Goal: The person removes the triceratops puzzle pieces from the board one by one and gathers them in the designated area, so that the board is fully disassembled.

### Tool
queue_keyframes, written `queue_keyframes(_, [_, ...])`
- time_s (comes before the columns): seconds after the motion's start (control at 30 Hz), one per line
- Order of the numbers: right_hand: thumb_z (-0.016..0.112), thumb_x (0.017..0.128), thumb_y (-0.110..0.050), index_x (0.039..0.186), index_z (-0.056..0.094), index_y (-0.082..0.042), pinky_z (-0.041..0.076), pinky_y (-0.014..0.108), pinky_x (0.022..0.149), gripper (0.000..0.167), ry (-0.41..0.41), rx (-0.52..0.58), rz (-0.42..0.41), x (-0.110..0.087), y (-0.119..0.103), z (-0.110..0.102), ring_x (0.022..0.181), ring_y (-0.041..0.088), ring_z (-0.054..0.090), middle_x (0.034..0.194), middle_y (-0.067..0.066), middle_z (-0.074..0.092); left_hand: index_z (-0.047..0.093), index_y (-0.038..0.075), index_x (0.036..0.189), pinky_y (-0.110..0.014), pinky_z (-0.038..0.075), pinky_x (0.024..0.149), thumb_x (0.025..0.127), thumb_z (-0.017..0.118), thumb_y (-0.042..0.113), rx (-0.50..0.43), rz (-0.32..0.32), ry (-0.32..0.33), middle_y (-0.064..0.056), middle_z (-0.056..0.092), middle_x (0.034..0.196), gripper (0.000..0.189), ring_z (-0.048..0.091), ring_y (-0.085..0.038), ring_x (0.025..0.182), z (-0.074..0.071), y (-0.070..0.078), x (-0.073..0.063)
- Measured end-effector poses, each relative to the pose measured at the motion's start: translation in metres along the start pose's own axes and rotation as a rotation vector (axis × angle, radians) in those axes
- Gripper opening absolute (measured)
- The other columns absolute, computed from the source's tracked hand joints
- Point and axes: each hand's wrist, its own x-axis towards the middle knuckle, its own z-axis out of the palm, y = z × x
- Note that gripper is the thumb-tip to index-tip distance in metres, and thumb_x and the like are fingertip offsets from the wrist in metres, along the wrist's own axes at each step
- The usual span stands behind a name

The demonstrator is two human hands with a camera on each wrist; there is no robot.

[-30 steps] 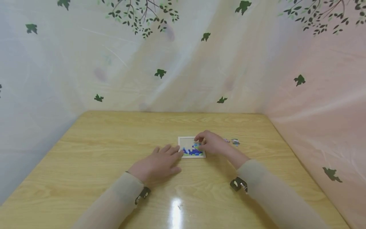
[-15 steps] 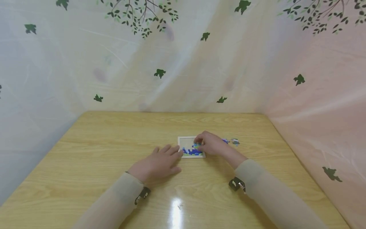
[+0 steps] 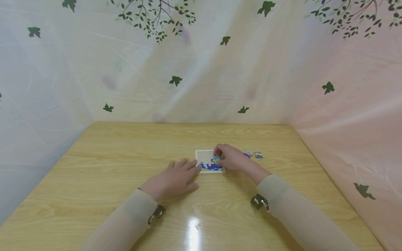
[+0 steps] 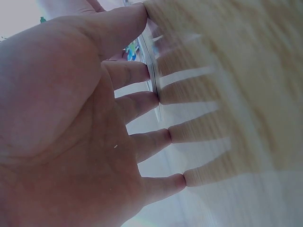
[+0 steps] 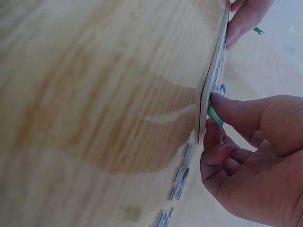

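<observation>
Your head camera looks forward and down across the wood-grain table (image 3: 94,181) from farther back; your wrist cameras sit close and low, tilted, facing your left hand (image 4: 85,113) and right hand (image 5: 265,177), both catching the jigsaw frame (image 3: 208,172).

I can't make out a single word, number or brand from where I stand. The dark wrist device (image 3: 258,201), low and right of centre in the head view, has a pale patch too small to tell for lettering; the same goes for the other wrist device (image 3: 156,213), low and left of centre. The cloth backdrop (image 3: 201,62) across the top bears leaf prints, and the puzzle pieces (image 3: 211,167) at mid-frame show coloured patterns.
</observation>
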Motion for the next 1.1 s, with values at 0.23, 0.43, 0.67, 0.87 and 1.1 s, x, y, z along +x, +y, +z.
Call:
queue_keyframes(0.23, [0.079,0.102,-0.006,0.117,0.066,-0.015,0.057,0.042,0.089,0.022,0.004,0.016,0.005,-0.001,0.002,0.0,0.098,0.023,0.063,0.114,0.006,0.069,0.039,0.015,0.173,-0.073,0.022,0.129,0.116,0.052,0.051,0.007,0.005,0.002,-0.01,0.029,0.181,0.069,0.023,-0.041,0.166,0.0,0.0,0.0])
queue_keyframes(0.43, [0.075,0.104,-0.006,0.117,0.066,-0.016,0.053,0.04,0.081,0.018,0.015,0.038,-0.006,-0.004,0.002,0.001,0.092,0.023,0.061,0.107,0.004,0.067,0.04,0.015,0.173,-0.073,0.023,0.129,0.116,0.052,0.052,0.012,0.012,0.005,-0.01,0.03,0.18,0.069,0.024,-0.041,0.166,0.0,0.0,0.0])
queue_keyframes(0.67, [0.073,0.106,-0.008,0.113,0.067,-0.016,0.053,0.04,0.084,0.012,0.048,0.098,0.016,-0.006,0.0,-0.004,0.096,0.023,0.06,0.105,0.003,0.066,0.04,0.014,0.173,-0.073,0.023,0.129,0.116,0.052,0.052,0.011,0.012,0.007,-0.01,0.031,0.18,0.069,0.025,-0.041,0.166,0.0,0.0,0.0])
queue_keyframes(0.87, [0.071,0.106,-0.008,0.109,0.068,-0.015,0.05,0.038,0.078,0.008,0.093,0.106,-0.036,-0.015,0.005,-0.015,0.091,0.022,0.057,0.1,0.002,0.064,0.038,0.016,0.173,-0.071,0.02,0.13,0.116,0.051,0.052,-0.012,-0.006,-0.007,-0.009,0.028,0.181,0.069,0.022,-0.04,0.167,0.0,0.001,-0.001])
queue_keyframes(1.1, [0.069,0.106,-0.005,0.108,0.07,-0.01,0.051,0.037,0.075,0.006,0.124,0.123,-0.057,-0.026,0.022,-0.032,0.085,0.021,0.058,0.096,0.004,0.066,0.037,0.013,0.174,-0.072,0.019,0.13,0.116,0.052,0.05,-0.016,0.008,-0.004,-0.011,0.027,0.181,0.07,0.021,-0.042,0.167,-0.002,0.002,-0.004])
